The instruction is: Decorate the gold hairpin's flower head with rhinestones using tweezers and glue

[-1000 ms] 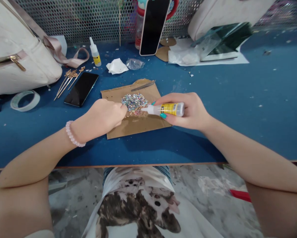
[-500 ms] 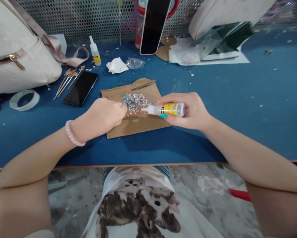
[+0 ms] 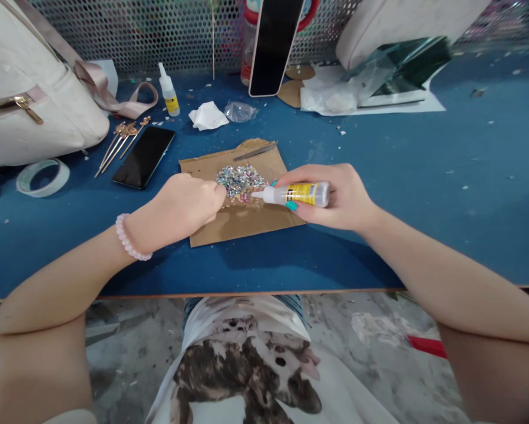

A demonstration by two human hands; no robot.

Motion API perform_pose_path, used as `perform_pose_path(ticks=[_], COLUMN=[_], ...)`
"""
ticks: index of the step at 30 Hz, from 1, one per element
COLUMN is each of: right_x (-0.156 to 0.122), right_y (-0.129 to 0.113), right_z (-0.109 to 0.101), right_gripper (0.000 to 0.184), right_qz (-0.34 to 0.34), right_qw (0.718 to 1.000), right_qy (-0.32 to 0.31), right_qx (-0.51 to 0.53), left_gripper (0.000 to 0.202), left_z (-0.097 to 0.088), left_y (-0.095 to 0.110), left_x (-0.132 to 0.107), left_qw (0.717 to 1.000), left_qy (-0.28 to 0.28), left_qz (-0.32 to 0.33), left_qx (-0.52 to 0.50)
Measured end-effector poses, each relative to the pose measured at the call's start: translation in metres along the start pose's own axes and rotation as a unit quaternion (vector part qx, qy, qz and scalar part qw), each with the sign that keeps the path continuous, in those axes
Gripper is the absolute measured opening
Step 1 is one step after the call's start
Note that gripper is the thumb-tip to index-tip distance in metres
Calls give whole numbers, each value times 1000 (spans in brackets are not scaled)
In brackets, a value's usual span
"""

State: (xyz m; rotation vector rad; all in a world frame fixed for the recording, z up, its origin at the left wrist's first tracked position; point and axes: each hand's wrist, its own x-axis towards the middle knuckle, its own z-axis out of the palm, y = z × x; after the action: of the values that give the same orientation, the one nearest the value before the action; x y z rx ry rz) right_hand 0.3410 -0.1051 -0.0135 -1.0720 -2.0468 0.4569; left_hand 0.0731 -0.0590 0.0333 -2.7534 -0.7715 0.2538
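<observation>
My right hand (image 3: 337,197) is closed around a glue bottle (image 3: 303,194) with a yellow label. The bottle lies nearly level, its white nozzle pointing left. Close to the nozzle tip is a small pinkish-gold piece (image 3: 245,198), too small to make out well. My left hand (image 3: 189,203) is closed just left of it, the fingertips turned away, so what they grip is hidden. Behind both sits a heap of shiny rhinestones (image 3: 238,178) on a piece of cardboard (image 3: 242,228). Tweezers (image 3: 255,151) rest at the cardboard's far edge.
Left of the cardboard lie a black phone (image 3: 144,158), several gold hair sticks (image 3: 119,144) and a tape roll (image 3: 42,178). Farther back stand a second glue bottle (image 3: 169,91) and an upright phone (image 3: 276,47). Crumpled paper (image 3: 208,116) and plastic packaging (image 3: 379,76) lie behind.
</observation>
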Motion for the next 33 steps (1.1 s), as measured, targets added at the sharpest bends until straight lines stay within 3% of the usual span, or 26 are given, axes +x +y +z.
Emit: perform_pose_path(ticks=[8, 33], right_x=[2, 6], right_y=[-2, -8], right_z=[-1, -4], right_gripper=[19, 20], right_qz=[-45, -37], right_qw=[999, 998], right_qy=[2, 44], right_qx=[5, -33], left_gripper=[13, 15], left_z=[-5, -7], left_y=[1, 2], left_x=[1, 1], left_qw=[1000, 1000], left_qy=[-24, -28], left_qz=[-9, -6], left_qx=[0, -9])
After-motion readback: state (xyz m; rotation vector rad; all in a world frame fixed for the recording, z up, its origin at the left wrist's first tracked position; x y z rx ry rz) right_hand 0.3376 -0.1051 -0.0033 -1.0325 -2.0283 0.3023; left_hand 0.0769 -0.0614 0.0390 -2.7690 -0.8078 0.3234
